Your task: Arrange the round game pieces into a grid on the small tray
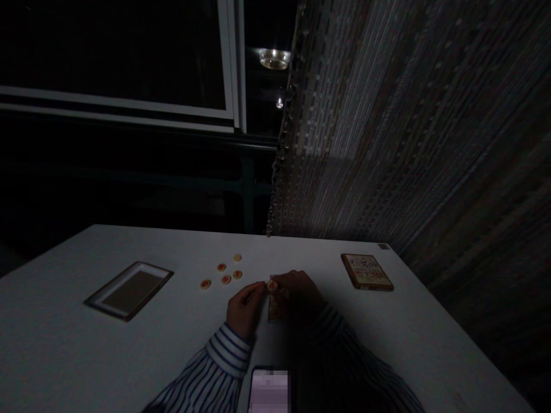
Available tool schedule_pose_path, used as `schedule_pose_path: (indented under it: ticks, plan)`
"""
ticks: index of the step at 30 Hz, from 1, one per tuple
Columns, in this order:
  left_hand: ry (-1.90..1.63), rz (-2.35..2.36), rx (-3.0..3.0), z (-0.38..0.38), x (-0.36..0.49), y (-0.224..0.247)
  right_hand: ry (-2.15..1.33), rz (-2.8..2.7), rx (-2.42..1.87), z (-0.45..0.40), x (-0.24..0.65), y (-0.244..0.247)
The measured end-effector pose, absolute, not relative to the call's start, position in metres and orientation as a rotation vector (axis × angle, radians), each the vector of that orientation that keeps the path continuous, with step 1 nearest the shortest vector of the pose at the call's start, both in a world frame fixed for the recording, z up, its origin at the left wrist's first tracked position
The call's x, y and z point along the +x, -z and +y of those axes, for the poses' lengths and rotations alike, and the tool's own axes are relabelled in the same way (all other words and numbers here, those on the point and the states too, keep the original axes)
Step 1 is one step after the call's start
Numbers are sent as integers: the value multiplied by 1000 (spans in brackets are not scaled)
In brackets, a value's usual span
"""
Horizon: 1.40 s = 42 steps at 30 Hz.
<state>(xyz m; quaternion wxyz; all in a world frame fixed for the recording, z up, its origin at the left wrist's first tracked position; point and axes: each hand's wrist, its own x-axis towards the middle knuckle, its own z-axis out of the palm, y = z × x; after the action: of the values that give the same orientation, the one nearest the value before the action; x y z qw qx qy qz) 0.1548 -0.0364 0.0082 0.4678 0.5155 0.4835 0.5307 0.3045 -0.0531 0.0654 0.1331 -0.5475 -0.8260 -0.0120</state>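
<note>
A round xiangqi piece (271, 285) with a red character is between the fingertips of both hands. My left hand (244, 308) is closed, pinching at the piece's left edge. From the right, my right hand (299, 291) bends its fingers around the other side of it; shadow and the back of the hand hide most of those fingers. Under the right hand lies a small box (276, 311) that appears to hold more light round pieces, partly covered. Left of the hands, several loose xiangqi pieces (226, 280) are spread on the white table, most showing red marks.
An open box part (129, 289) with a pale rim lies on the table (181, 344) at left. A printed box lid (367, 272) rests at right. Near my body is a phone (269, 393). A string curtain (344, 143) hangs beyond the table's right side. The light is dim.
</note>
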Motion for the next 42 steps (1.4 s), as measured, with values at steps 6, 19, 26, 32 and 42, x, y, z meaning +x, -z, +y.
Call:
schedule_pose_path:
  ticks: [6,19,26,32,42]
  plan:
    - [-1312,1270,1350,-36,156,-7,9,-2384,-1632,-48,321,-67]
    - [-1179,1234,1607,-37,159,9,98,-2218,-1703,-44,350,-61]
    - [-1142,1274,1626,-39,159,7,1,-2257,-1849,-43,357,-60]
    - [-1149,1250,1630,-38,159,11,-79,-2343,-1907,-36,363,-50]
    - [-1161,1245,1633,-39,159,8,-133,-2416,-1947,-32,364,-39]
